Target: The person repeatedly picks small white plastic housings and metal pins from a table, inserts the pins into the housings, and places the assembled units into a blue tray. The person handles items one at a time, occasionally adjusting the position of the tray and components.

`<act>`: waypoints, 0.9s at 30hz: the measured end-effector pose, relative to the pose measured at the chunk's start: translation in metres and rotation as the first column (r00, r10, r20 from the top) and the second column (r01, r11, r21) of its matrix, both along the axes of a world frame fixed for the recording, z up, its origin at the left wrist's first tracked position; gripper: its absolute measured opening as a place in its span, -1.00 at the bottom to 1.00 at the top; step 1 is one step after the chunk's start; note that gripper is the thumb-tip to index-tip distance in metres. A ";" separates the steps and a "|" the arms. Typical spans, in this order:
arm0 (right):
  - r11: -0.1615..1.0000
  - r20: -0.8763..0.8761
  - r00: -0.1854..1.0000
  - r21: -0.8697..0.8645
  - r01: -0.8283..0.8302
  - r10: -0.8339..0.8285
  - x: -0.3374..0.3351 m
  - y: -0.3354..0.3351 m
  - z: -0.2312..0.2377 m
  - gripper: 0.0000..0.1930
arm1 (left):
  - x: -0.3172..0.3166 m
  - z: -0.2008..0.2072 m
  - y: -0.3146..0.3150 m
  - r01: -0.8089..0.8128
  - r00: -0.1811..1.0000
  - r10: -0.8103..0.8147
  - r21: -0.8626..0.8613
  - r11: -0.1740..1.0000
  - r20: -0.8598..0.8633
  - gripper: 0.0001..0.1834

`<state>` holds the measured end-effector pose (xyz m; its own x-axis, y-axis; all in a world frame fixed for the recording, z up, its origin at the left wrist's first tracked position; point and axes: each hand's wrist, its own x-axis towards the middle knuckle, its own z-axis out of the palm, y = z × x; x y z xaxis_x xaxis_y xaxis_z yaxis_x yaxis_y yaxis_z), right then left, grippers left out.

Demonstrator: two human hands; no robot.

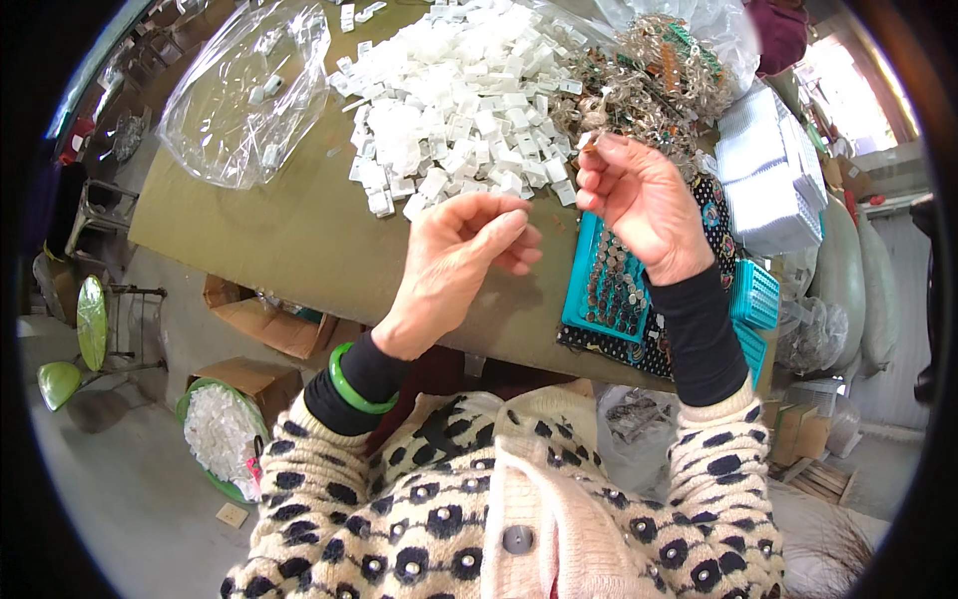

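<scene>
My right hand (pixel 644 195) is raised over the table's right side, with a tiny brown-and-white piece (pixel 589 146) pinched between thumb and forefinger. To its left, my left hand (pixel 464 245) hovers above the near table edge, its thumb pressed to curled fingers; whatever may be in them is hidden. Beyond both hands spreads a big pile of small white plastic pieces (pixel 469 100). Under my right wrist lies a turquoise tray (pixel 577 285) with rows of small round metallic parts (pixel 611 290). A tangled heap of clear and brownish small parts (pixel 649 85) sits behind my right hand.
A clear plastic bag (pixel 244 100) lies at the table's left. Stacked white trays (pixel 763 165) and smaller turquoise trays (pixel 755 295) stand at the right. On the floor at left are a cardboard box (pixel 264 324) and a green basket (pixel 190 399) of white pieces.
</scene>
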<state>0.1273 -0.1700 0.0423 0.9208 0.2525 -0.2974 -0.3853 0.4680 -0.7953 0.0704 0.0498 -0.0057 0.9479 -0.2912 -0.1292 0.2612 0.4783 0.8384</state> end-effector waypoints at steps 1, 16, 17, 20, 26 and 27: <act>0.999 -0.066 0.998 0.049 -0.002 0.005 -0.007 0.008 -0.004 -0.86 | 0.002 0.000 -0.003 0.006 1.000 -0.007 -0.033 0.999 -0.019 -0.72; 0.985 -0.272 0.957 0.111 0.133 -0.098 -0.040 0.041 -0.026 -0.57 | 0.001 -0.008 0.011 -0.143 0.989 0.144 0.155 0.977 0.004 -0.79; 0.976 -0.254 0.952 0.090 0.198 -0.170 -0.042 0.041 -0.024 -0.58 | 0.001 -0.008 0.014 -0.156 0.988 0.157 0.173 0.973 0.009 -0.79; 0.873 0.214 0.917 -0.293 0.389 -0.337 -0.055 0.053 -0.023 -0.71 | -0.001 -0.008 0.017 -0.151 0.987 0.152 0.040 0.988 -0.042 -0.79; 0.186 0.722 0.315 -0.522 0.833 0.616 -0.077 0.067 -0.020 -0.50 | -0.008 -0.009 0.010 -0.096 0.991 0.081 -0.140 0.986 -0.111 -0.81; 0.192 0.682 0.370 -0.600 0.777 0.631 -0.077 0.067 -0.021 -0.50 | -0.009 -0.010 0.009 -0.086 0.991 0.064 -0.193 0.977 -0.114 -0.81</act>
